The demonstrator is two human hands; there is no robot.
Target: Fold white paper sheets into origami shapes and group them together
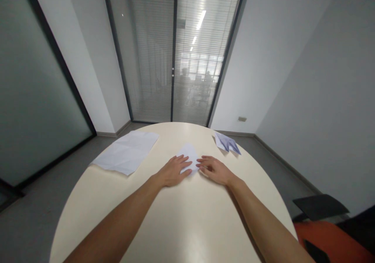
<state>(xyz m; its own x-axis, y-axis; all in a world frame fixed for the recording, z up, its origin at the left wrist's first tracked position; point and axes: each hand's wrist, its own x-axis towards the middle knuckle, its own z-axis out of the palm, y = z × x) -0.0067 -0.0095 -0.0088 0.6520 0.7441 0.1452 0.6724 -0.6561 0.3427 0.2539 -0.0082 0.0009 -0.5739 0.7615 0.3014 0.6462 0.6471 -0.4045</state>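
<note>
A small folded sheet of white paper (189, 152) lies on the round table, its pointed end facing away from me. My left hand (175, 170) rests flat over its left side with the fingers spread. At the right edge of the paper is my right hand (215, 169), its fingers slightly bent and apart, the fingertips touching or just beside the edge. Both hands partly cover the paper, so its lower outline is hard to make out.
A larger creased white sheet (127, 152) lies at the table's left edge. A folded paper piece (227, 143) stands at the far right. The cream round table (187, 212) reaches toward a glass partition (175, 52). An orange-seated chair (331, 237) is at lower right.
</note>
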